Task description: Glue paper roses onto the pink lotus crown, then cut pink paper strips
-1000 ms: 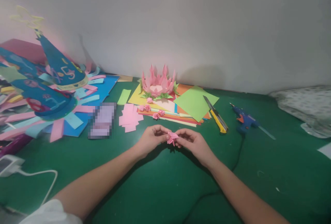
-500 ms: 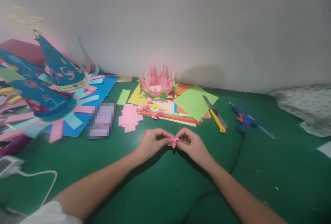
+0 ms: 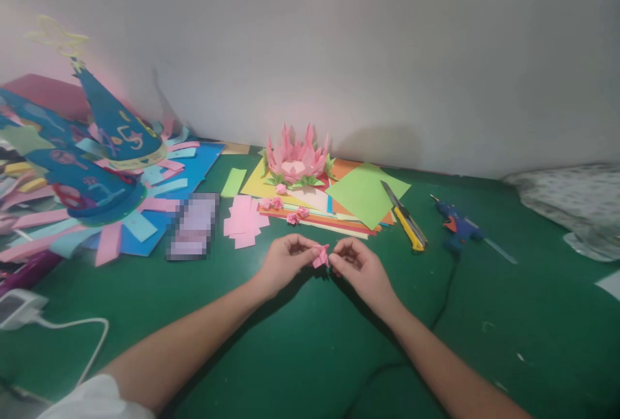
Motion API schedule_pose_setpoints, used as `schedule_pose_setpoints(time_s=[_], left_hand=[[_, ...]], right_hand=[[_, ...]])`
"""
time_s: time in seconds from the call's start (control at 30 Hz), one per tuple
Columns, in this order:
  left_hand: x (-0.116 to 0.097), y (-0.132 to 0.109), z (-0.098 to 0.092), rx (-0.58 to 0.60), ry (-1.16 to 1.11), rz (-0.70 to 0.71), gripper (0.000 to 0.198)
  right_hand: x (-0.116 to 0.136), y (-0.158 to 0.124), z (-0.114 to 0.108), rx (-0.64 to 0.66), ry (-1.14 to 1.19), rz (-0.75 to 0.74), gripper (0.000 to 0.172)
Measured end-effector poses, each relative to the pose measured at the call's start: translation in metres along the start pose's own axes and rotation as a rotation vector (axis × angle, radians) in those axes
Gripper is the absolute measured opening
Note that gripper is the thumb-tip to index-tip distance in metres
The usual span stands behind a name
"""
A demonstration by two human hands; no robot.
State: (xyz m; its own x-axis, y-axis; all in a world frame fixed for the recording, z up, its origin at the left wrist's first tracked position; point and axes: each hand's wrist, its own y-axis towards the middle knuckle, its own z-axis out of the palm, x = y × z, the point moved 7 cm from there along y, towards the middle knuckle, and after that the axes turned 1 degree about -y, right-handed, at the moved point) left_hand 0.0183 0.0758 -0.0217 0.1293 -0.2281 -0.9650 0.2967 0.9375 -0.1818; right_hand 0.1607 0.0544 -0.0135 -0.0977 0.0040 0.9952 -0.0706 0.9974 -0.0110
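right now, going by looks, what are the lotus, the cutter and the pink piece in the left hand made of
Lotus: probably matte paper, judging by thin, pointed petals. Cutter: smooth plastic handle, it seems, from its even yellow; the thin, dull grey blade is likely metal. Pink piece in the left hand: likely matte paper too, from its angular folds.

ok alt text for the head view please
The left hand pinches a folded pink paper, the right hand close beside it, over a green table. Beyond them are a large pink flower, a knife and a glue gun.
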Motion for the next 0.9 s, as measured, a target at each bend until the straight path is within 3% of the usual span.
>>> schedule_pose_setpoints(time_s=[0.13, 0.27, 0.53, 0.7, 0.9], left_hand=[[-0.008, 0.000, -0.005, -0.074, 0.021, 0.095, 0.026], [-0.023, -0.009, -0.011, -0.167, 0.189, 0.323, 0.014], [-0.045, -0.027, -0.006, -0.229, 0.531, 0.700, 0.009], [-0.040, -0.023, 0.000, -0.175, 0.542, 0.624, 0.008], [-0.024, -0.015, 0.001, -0.117, 0.411, 0.375, 0.011]], right_hand=[[0.001, -0.003, 0.002, 0.025, -0.070, 0.039, 0.035], [-0.007, -0.007, 0.014, 0.144, -0.011, 0.169, 0.036], [-0.011, -0.010, 0.020, 0.105, 0.216, 0.263, 0.034], [-0.009, -0.010, 0.011, -0.030, 0.103, 0.173, 0.033], [0.015, -0.015, 0.001, -0.142, -0.340, -0.118, 0.020]])
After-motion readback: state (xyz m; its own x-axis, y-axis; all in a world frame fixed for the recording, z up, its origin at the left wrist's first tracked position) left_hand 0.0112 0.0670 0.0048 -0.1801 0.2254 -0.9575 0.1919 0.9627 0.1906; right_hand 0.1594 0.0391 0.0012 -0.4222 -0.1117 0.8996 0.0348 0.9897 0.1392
